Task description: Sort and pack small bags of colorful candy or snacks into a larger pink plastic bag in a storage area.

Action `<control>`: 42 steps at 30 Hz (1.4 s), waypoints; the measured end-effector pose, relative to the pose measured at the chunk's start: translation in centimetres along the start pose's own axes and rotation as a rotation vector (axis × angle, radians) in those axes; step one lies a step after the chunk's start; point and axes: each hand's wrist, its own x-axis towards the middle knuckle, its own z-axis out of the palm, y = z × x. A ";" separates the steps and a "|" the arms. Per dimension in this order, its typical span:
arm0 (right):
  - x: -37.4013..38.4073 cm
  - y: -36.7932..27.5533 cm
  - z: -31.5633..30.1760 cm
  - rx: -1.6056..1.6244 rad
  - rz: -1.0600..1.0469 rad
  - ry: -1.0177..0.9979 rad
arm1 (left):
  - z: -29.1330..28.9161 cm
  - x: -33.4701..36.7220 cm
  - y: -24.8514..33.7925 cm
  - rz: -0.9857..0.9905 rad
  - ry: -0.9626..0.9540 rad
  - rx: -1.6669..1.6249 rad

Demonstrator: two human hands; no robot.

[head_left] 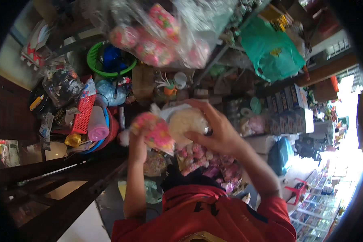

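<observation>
Cluttered room: one round green plastic basket [105,74], one crinkled green bag [272,54] at the far side. Left hand [138,147] pinches one pink-and-yellow packet [156,131] centrally; right hand [215,129] clasps one rounded, cream-coloured bag [184,124] just beside it. Goods crowd below; little clear room.

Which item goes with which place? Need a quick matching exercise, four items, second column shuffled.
Column 1
1. Pink patterned packet
2. Bag with pale contents
3. Round green basket
4. Green plastic bag

Column 2
A. Upper right of the picture
B. In the right hand
C. Upper left of the picture, with a blue thing inside
D. In the left hand

Pairs: 1-D, 2-B, 3-C, 4-A
</observation>
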 end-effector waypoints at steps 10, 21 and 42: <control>-38.3 18.6 12.5 1.002 1.261 0.367 | 6.5 -14.9 -26.4 -0.775 -0.258 0.213; -56.1 26.5 8.7 1.021 1.362 0.529 | 17.9 -23.0 -39.9 -0.877 -0.222 0.549; -68.3 29.5 11.9 0.720 1.282 0.353 | 6.7 -27.4 -37.6 -0.838 -0.048 0.691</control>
